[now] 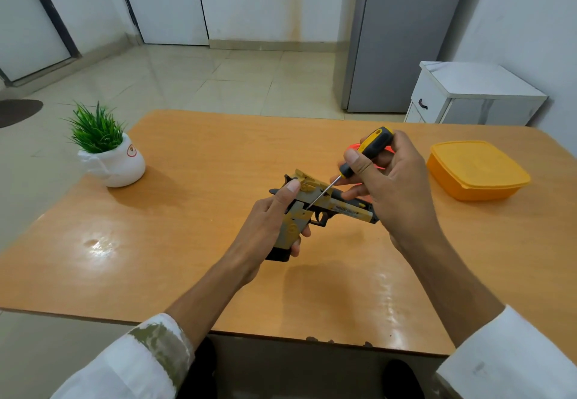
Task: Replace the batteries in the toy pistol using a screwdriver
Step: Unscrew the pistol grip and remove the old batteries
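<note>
A yellow and grey toy pistol [343,208] is held above the middle of the wooden table [193,242], barrel pointing right. My left hand [268,227] wraps its grip from the left, thumb resting near the rear of the slide. My right hand [393,186] holds a screwdriver [370,147] with a yellow and black handle. Its thin shaft slants down to the left and the tip touches the pistol's side just above the grip. Something orange-red shows behind my right hand, mostly hidden.
An orange plastic box with its lid on [476,169] sits at the table's right side. A small green plant in a white pot [109,155] stands at the left corner. A white cabinet [468,95] and grey fridge [402,36] stand beyond the table.
</note>
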